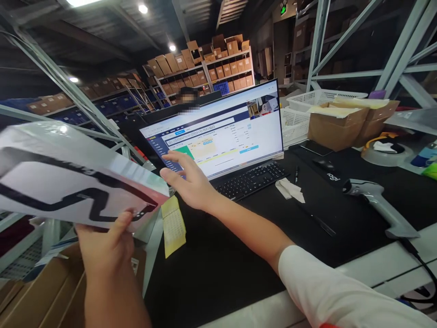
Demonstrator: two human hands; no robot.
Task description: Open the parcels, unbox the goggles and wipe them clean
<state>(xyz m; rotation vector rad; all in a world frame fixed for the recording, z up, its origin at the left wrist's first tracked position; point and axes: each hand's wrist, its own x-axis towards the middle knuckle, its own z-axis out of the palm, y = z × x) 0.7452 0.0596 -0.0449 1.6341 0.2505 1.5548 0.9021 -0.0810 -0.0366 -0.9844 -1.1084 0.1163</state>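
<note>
My left hand [105,241] grips the lower edge of a flat white package [68,177] with a black line drawing on it, held up at the left. A yellow slip [173,225] hangs beside the package's right corner. My right hand [186,177] reaches forward with its fingers stretched out, just right of the package and in front of the lower left of a monitor [221,132]. It holds nothing. A black keyboard [252,180] lies under the screen.
A black mat [307,228] covers the desk. On it lie a handheld barcode scanner [378,202], a mouse [326,165], a pen [317,221] and crumpled paper [290,189]. Cardboard boxes [341,120] and white baskets [307,102] stand behind. Open cartons [44,291] sit lower left; shelving fills the background.
</note>
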